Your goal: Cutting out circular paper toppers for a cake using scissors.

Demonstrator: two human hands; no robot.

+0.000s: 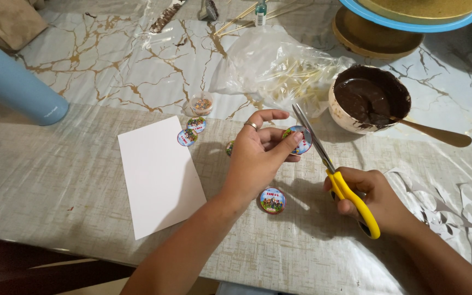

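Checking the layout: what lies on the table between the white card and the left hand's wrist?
Head view: nothing lies between the white card and the left hand wrist, only bare tablecloth.

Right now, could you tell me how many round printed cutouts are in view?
4, maybe 5: one in the left hand at, two beside the white card at and, one below the wrist; another may hide behind the palm.

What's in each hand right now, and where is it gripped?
The left hand pinches a round printed sticker by its left edge between thumb and fingers. The right hand holds yellow-handled scissors by the handle loops, blades at the sticker.
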